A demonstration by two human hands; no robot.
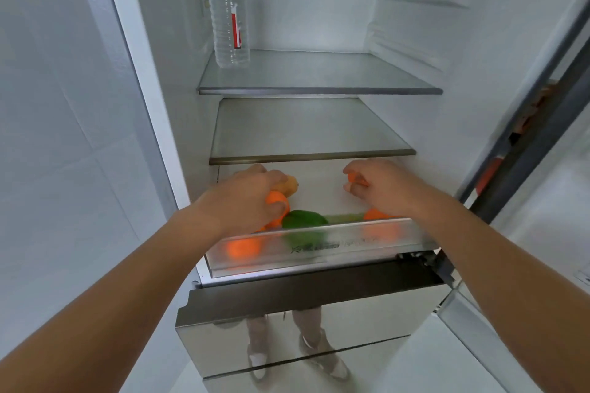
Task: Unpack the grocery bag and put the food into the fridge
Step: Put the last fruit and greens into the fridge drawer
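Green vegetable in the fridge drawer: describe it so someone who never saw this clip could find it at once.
In the open fridge, look below the two glass shelves to the pulled-out frosted drawer. The green vegetable lies at its front middle, between the left hand and the right hand. It alone is dark green and smooth; the orange produce flanks it.

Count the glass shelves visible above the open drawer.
2. The upper shelf carries the water bottle at its left; the lower shelf sits just above the drawer. Another may be hidden past the top edge.
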